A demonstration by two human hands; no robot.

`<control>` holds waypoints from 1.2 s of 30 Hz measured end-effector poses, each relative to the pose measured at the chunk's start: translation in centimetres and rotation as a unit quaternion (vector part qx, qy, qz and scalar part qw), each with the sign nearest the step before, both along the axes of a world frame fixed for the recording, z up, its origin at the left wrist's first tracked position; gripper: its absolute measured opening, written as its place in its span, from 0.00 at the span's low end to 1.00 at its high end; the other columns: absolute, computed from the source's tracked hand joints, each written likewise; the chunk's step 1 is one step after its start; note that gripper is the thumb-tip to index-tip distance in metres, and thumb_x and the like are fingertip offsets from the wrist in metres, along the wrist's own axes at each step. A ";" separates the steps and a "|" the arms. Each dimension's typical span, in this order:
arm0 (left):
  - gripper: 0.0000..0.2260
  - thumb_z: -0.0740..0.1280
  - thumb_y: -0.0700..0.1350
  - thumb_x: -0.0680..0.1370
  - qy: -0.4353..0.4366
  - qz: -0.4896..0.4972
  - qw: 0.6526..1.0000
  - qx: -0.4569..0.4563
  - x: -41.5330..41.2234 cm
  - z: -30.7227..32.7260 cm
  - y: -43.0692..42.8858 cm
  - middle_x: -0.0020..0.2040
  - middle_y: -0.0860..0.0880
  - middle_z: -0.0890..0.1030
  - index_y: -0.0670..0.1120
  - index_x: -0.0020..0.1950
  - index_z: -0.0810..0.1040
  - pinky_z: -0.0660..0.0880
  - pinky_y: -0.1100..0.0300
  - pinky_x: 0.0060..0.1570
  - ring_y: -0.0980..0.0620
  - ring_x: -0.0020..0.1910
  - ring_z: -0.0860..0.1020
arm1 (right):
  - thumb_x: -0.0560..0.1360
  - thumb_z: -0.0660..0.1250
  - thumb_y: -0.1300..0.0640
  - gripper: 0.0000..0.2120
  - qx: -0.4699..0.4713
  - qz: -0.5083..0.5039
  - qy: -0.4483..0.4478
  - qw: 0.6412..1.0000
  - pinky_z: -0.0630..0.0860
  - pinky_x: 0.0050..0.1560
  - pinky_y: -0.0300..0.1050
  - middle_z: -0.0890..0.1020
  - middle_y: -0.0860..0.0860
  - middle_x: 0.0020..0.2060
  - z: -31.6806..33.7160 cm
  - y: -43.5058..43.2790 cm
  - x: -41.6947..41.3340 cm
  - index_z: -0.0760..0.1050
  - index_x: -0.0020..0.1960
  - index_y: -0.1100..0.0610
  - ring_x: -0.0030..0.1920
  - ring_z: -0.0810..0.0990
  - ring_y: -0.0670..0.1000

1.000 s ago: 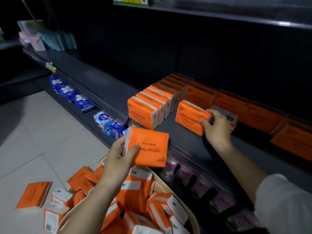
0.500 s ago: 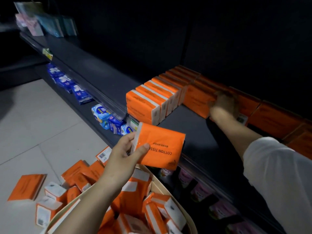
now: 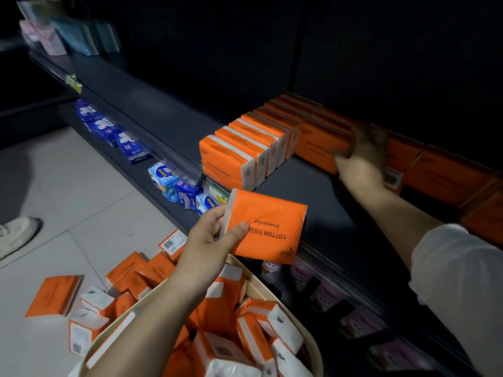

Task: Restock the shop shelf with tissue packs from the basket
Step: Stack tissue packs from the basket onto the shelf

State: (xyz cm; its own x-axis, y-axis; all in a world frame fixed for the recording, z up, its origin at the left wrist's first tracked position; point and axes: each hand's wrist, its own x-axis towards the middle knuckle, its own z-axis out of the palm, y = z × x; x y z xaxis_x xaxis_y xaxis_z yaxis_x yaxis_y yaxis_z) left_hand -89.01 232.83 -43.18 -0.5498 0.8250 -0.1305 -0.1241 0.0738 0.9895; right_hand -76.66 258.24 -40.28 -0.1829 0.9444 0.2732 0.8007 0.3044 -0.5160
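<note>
My left hand (image 3: 206, 240) grips an orange tissue pack (image 3: 268, 229) by its left end and holds it in the air just in front of the dark shelf (image 3: 313, 202), above the cream basket (image 3: 317, 349). The basket is full of orange and white packs. My right hand (image 3: 362, 161) is blurred; it reaches to the back of the shelf with its fingers lying against an orange pack (image 3: 315, 145) in the rear row. A front-to-back row of upright packs (image 3: 245, 153) stands to the left of it.
Several loose packs (image 3: 54, 295) lie on the tiled floor left of the basket. A person's white shoe (image 3: 16, 235) is at the left edge. Blue packets (image 3: 130, 142) and pink packets (image 3: 326, 292) fill the lower shelf. The shelf stretch left of the orange row is bare.
My right hand carried its pack from the shelf's middle to the rear row and now rests against it. My left hand raised its pack slightly toward the shelf.
</note>
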 end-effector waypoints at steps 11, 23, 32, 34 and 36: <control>0.15 0.70 0.39 0.74 0.131 -0.027 0.991 0.011 0.7 1.1 -0.8 0.50 0.55 0.81 0.52 0.57 0.75 0.77 0.68 0.46 0.63 0.47 0.80 | 0.74 0.68 0.51 0.26 -0.140 0.311 0.051 0.939 0.63 0.62 0.38 0.69 0.42 0.64 2.2 -13.1 2.9 0.66 0.70 0.46 0.64 0.66 0.42; 0.38 0.78 0.56 0.63 0.256 -0.015 0.966 0.018 1.4 1.7 -0.7 0.57 0.58 0.75 0.55 0.69 0.64 0.73 0.68 0.53 0.64 0.56 0.74 | 0.68 0.73 0.62 0.18 -0.087 0.307 0.144 0.937 0.70 0.53 0.39 0.77 0.48 0.51 1.8 -15.4 2.5 0.76 0.55 0.49 0.51 0.75 0.47; 0.18 0.72 0.47 0.72 0.135 0.023 0.990 -0.035 0.0 0.8 -0.7 0.51 0.46 0.80 0.53 0.57 0.70 0.76 0.45 0.55 0.49 0.51 0.80 | 0.75 0.66 0.65 0.13 -0.372 0.210 0.413 0.804 0.79 0.51 0.45 0.80 0.51 0.52 1.3 -14.3 2.8 0.70 0.58 0.56 0.50 0.81 0.49; 0.14 0.71 0.46 0.73 0.148 0.039 0.988 -0.030 -0.3 0.7 -0.6 0.52 0.45 0.79 0.54 0.55 0.71 0.76 0.43 0.53 0.47 0.51 0.80 | 0.74 0.67 0.65 0.15 -0.365 0.217 0.393 0.816 0.78 0.54 0.44 0.80 0.51 0.51 1.1 -14.3 2.8 0.70 0.60 0.56 0.52 0.80 0.49; 0.13 0.70 0.44 0.74 0.170 0.049 0.984 -0.022 -0.4 0.6 -0.6 0.51 0.47 0.79 0.54 0.54 0.71 0.77 0.45 0.52 0.49 0.50 0.79 | 0.73 0.69 0.64 0.19 -0.325 0.229 0.343 0.851 0.77 0.56 0.43 0.80 0.50 0.54 1.0 -14.2 2.9 0.71 0.61 0.54 0.55 0.79 0.47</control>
